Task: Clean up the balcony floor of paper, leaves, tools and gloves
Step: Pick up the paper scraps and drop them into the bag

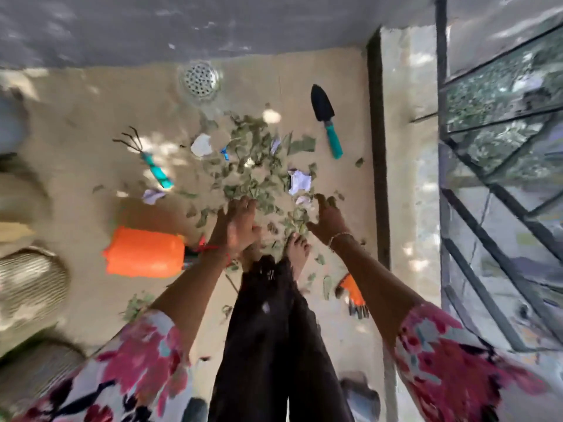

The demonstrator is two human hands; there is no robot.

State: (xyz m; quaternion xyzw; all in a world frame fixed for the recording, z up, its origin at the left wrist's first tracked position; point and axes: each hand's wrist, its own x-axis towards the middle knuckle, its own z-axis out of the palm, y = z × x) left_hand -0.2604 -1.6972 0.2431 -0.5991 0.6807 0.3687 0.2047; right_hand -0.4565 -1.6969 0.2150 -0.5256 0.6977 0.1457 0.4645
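Your sleeves (146, 360) lead to the left hand (236, 222) and right hand (327, 217), both open at the near edge of the leaves (253, 169) on the floor (76, 132), apparently to gather them together.

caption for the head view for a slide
Left hand and right hand reach into dry green leaves and crumpled white paper on the tan balcony floor, teal-handled black trowel nearby

Single head cam, wide-angle, pointing steeply down at floor (76, 141), close range.
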